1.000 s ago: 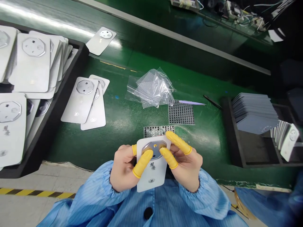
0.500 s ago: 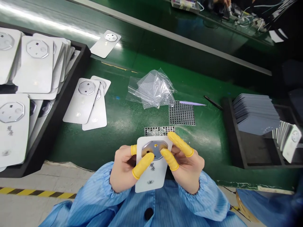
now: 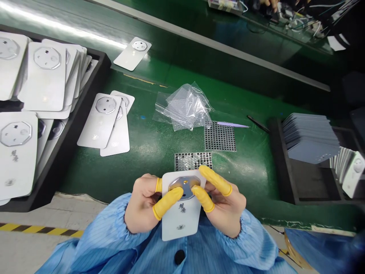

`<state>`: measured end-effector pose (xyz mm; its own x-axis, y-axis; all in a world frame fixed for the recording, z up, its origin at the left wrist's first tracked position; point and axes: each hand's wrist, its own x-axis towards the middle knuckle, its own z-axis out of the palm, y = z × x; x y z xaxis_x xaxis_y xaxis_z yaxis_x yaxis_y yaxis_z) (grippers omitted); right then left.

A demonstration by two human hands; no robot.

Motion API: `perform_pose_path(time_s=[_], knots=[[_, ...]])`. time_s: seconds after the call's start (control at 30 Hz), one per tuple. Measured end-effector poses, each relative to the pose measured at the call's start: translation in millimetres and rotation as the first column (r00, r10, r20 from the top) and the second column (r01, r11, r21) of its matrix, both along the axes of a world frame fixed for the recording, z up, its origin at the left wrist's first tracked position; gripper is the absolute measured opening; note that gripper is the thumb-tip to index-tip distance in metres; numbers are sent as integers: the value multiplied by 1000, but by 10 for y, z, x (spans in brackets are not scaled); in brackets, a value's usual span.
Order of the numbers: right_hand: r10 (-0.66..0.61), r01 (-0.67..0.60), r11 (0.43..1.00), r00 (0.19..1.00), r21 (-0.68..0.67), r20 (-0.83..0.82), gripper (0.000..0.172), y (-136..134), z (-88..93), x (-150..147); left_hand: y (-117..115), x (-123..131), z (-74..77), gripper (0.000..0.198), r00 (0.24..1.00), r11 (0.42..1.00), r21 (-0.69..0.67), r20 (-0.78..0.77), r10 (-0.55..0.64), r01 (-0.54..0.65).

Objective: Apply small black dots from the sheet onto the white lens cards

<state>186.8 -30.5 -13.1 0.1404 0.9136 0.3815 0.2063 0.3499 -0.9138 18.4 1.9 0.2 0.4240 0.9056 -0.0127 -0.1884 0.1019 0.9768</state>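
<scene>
Between both hands I hold a white rounded panel (image 3: pixel 181 222) with a silvery octagonal recess, dark printed characters and a small emblem. My left hand (image 3: pixel 149 203) is closed on its left edge, the thumb pressing the recess. Gripping the right side is my right hand (image 3: pixel 224 199), its thumb also on the recess and its index finger along the top corner. Yellow finger cots cover the visible thumbs and fingers; the fingers behind the panel are hidden. Just beyond it lies a clear sheet of small black dots (image 3: pixel 189 160), partly used up. A fuller dotted sheet (image 3: pixel 219 139) lies farther back.
Purple tweezers (image 3: pixel 232 125) rest by clear plastic bags (image 3: pixel 188 108). Loose white panels (image 3: pixel 98 123) lie left, beside a black tray (image 3: pixel 94 82) stacked with more. Another panel (image 3: pixel 132 55) lies farther back. At right, a black tray (image 3: pixel 310 182) holds grey panels (image 3: pixel 310 139) and white ones.
Both hands and the panel have come slightly closer to my body, showing more of the near dotted sheet. The view has shifted a little.
</scene>
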Motion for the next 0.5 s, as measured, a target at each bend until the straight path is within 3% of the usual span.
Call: perform_pose_path(time_s=[0.13,0.33,0.5], knots=[[-47,47,999,999,-16,0,44,10,-31,14,13,25,-50,25,1000,998,-56,2,-5,5],[-39,21,984,994,-176,-102,44,19,-85,27,61,20,-114,26,999,997,-80,-26,-24,22],[82,-145,962,962,-230,-262,49,49,-80,-16,50,58,-129,32,996,996,-48,-51,77,-79]])
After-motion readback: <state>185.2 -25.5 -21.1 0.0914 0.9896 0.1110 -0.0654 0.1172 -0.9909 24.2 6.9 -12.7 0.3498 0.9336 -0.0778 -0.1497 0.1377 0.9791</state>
